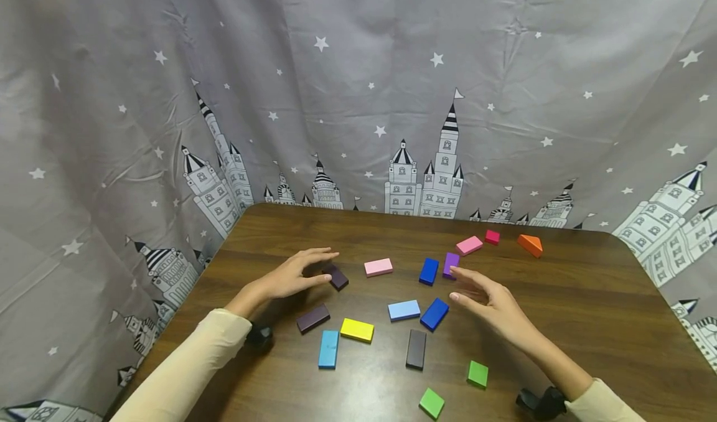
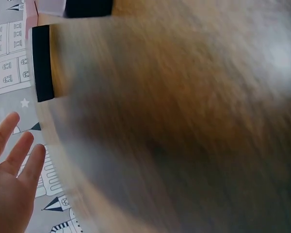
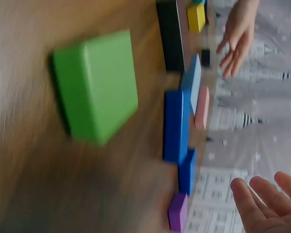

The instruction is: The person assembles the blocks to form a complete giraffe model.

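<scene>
In the head view my left hand [image 1: 294, 276] hovers at the left with its fingers extended beside a dark brown block [image 1: 337, 278]. Its thumb tip overlaps that block's edge in this view. My right hand [image 1: 495, 307] is over the right side, fingers relaxed and thumb apart, with nothing between them. Nearest to its fingertips is a purple block [image 1: 451, 264]. Two blue blocks, one farther back [image 1: 429, 271] and one nearer [image 1: 434, 314], lie just left of it. The right wrist view shows a green block [image 3: 97, 87] close up and the right fingers [image 3: 266, 204] apart from it.
Scattered on the wooden table [image 1: 588, 304] are pink [image 1: 378, 267], light blue [image 1: 404, 310], yellow [image 1: 357, 330], sky blue [image 1: 328, 349] and dark grey [image 1: 416, 349] blocks. Red [image 1: 492, 237] and orange [image 1: 530, 244] pieces lie near the back edge. A castle-print curtain [image 1: 358, 67] hangs behind.
</scene>
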`<state>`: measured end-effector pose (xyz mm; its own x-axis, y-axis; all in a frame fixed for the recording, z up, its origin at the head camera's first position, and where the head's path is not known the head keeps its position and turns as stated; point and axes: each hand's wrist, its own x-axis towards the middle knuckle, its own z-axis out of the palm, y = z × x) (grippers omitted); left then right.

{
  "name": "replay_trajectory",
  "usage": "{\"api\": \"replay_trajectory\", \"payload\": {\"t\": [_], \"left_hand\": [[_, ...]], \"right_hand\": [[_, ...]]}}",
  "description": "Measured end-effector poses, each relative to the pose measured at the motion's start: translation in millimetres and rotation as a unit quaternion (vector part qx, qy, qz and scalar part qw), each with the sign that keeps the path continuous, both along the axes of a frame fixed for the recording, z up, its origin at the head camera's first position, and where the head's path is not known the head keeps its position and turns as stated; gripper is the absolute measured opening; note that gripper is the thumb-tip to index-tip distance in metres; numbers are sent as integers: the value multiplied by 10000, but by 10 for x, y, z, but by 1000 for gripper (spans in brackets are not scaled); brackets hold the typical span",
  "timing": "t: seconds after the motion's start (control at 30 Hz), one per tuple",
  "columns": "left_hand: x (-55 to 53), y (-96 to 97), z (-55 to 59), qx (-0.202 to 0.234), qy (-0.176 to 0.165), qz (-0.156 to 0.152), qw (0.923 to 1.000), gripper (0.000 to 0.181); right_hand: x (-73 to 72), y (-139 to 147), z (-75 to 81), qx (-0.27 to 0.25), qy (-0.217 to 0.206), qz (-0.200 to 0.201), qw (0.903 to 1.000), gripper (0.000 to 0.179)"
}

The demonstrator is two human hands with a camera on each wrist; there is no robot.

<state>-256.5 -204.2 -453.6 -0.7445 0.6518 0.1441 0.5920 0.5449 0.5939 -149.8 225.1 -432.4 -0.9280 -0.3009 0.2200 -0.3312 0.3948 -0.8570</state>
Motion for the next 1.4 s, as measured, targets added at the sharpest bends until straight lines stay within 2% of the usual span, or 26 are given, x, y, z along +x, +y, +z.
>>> {"api": "replay_trajectory", "payload": {"t": [0.2, 0.43, 0.57, 0.9, 1.07, 1.23, 1.4], "left_hand": [[-45, 44, -62, 213, -87, -186, 9996, 49], [-75, 60, -113, 466, -673, -127, 9966, 46], [-105, 56, -163, 689, -842, -161, 9939, 45], [-162, 69, -236, 931, -980, -155, 9907, 44], [-153, 62, -254, 884, -773, -151, 9930, 41], [-149, 65, -255, 847, -730, -69, 9937, 37], [-136, 78, -250, 797, -733, 18, 9941, 37]], "right_hand": [[7, -231, -79, -554, -547, 370, 9963, 48], [18, -494, -158, -1033, -858, 684, 9886, 45], [39, -634, -209, -1153, -961, 797, 9855, 41], [111, -915, -299, -1303, -1427, 771, 9781, 37], [137, -1065, -307, -1369, -1517, 776, 9758, 37], [151, -1179, -297, -1253, -1463, 769, 9783, 35], [150, -1266, -305, -1105, -1441, 584, 9816, 34]]}}
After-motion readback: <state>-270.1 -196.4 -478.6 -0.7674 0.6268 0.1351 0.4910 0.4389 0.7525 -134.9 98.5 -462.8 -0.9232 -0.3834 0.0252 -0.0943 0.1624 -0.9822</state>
